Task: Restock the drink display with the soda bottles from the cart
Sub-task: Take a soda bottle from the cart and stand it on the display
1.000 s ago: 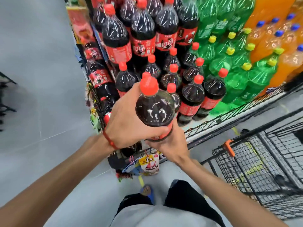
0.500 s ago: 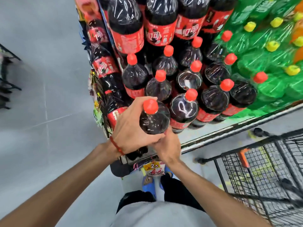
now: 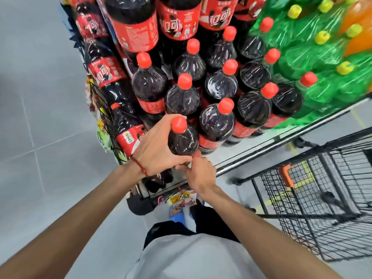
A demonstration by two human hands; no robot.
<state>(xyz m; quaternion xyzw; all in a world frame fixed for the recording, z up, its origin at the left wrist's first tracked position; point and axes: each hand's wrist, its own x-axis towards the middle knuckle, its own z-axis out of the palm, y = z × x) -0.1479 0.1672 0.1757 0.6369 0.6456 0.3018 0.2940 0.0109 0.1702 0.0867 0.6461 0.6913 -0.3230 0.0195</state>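
Ok so I'm seeing both hands clamping one cola bottle (image 3: 182, 140) at the near edge of the display (image 3: 251, 152): left hand (image 3: 159, 146) wrapping its shoulder, right hand (image 3: 198, 174) gripping lower.

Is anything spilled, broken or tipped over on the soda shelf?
Nothing stands out. The cola bottles stand upright with caps on; the held bottle is upright too. No spill shows.

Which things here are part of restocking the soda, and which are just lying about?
In the job: cola bottle, gripped by left hand and right hand; stocked cola bottles; display shelf; wire cart.
Just there: green soda bottles; orange soda bottles; hanging price tag; side-rack snack packs.
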